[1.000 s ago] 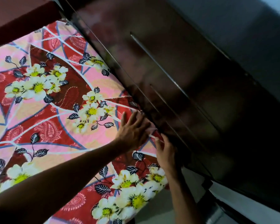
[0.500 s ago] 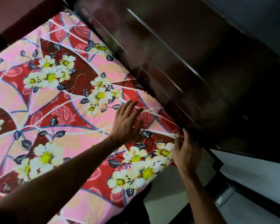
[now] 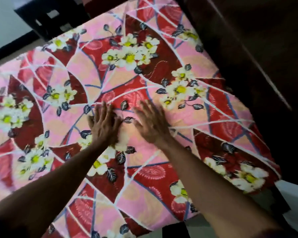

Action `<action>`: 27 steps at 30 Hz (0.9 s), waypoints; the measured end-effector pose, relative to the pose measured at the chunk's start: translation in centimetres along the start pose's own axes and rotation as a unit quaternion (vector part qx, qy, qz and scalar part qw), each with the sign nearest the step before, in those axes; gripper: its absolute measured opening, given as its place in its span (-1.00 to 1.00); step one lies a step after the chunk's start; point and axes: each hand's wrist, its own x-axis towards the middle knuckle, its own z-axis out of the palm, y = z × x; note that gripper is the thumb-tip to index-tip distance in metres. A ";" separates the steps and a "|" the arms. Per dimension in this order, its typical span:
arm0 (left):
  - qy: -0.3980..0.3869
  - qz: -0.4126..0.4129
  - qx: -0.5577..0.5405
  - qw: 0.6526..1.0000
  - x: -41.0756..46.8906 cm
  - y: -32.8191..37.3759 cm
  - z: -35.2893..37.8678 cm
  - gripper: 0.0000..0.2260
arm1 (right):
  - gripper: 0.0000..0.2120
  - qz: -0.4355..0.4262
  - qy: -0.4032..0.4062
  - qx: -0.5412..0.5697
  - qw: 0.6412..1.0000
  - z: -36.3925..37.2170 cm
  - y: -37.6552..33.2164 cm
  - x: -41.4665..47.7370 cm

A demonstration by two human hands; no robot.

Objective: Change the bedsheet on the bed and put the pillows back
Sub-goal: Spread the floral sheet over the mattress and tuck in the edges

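A: Your left hand point(image 3: 104, 125) lies flat on the bedsheet point(image 3: 144, 170), fingers straight and spread, gripping nothing. Your right hand point(image 3: 152, 124) is just beside it, also splayed palm-down. It is blurred, so I cannot tell how hard it presses.

B: Both hands sit near the middle of the bed point(image 3: 184, 215), and the floral bedsheet looks spread over the whole top. I judge this to be the smoothing step. Sweep from the middle outward, one hand toward each side, palms low and fingers wide, so you don't bunch cloth between them.

A: Agreed. Send the slack toward an edge you can reach. The dark wardrobe point(image 3: 256, 48) runs close beside the far right edge, so cloth pushed that way probably has little room. It is better to drive it to the near edge, where the bedsheet hangs over, and tuck it there.

B: Use light, long strokes, because a heavy palm may drag the wrapped corners loose. I see no pillows in view, so that part looks not yet done.
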 end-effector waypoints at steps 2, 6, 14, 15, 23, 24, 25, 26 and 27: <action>-0.013 0.017 0.000 1.000 -0.6 -0.1 1.0 -0.34 | -0.52 0.031 -0.026 -0.050 0.998 0.4 1.8 -0.5; -0.018 0.146 0.018 0.989 -4.1 2.7 2.3 -0.41 | -0.49 0.170 0.014 -0.121 0.978 -1.9 5.0 -5.6; -0.101 0.394 -0.036 0.913 -15.4 5.8 4.5 -0.43 | -0.47 0.333 0.060 -0.140 0.931 -3.2 1.6 -12.9; -0.104 0.405 -0.041 0.908 -16.2 4.9 4.3 -0.44 | -0.50 0.292 0.071 -0.123 0.946 -2.5 0.1 -12.0; -0.137 0.533 0.008 0.835 -24.1 -12.7 3.0 -0.46 | -0.49 -0.004 -0.023 -0.013 1.000 5.6 -14.5 4.3; -0.134 0.527 -0.006 0.839 -24.4 -14.8 2.5 -0.48 | -0.48 -0.026 -0.041 -0.014 0.999 7.0 -16.0 6.3; -0.126 0.509 -0.039 0.851 -24.1 -16.4 1.8 -0.50 | -0.47 -0.032 -0.062 -0.022 0.997 8.2 -17.1 8.0; -0.116 0.482 -0.083 0.864 -23.6 -17.8 1.2 -0.52 | -0.46 -0.029 -0.075 -0.035 0.996 9.4 -17.9 9.0; -0.094 0.448 -0.120 0.881 -22.9 -19.6 0.6 -0.55 | -0.44 -0.027 -0.088 -0.051 0.994 10.8 -19.1 9.6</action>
